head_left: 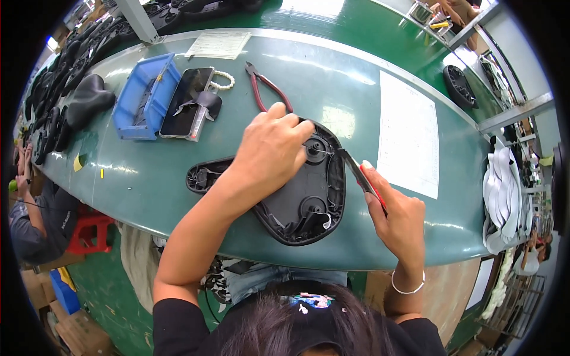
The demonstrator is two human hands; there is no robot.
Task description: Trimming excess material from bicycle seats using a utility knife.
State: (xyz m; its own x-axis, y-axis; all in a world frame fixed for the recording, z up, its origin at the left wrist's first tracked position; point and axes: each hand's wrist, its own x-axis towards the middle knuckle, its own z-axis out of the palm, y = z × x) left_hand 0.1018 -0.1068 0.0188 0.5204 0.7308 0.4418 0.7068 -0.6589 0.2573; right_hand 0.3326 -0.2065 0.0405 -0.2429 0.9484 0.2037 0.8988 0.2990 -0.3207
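Head view: black saddle (282, 204) underside up on green table (374, 252), partly beneath left hand (274, 141), just left of right hand (396, 218). Left fingers curled at far rim; can't tell what they pinch. Right hand gripping red-and-black knife (367, 183), tip at rim, contact unclear. Left forearm hides saddle's middle. Saddle broad-ended, narrow-nosed, two round sockets, crumpled edging inside.
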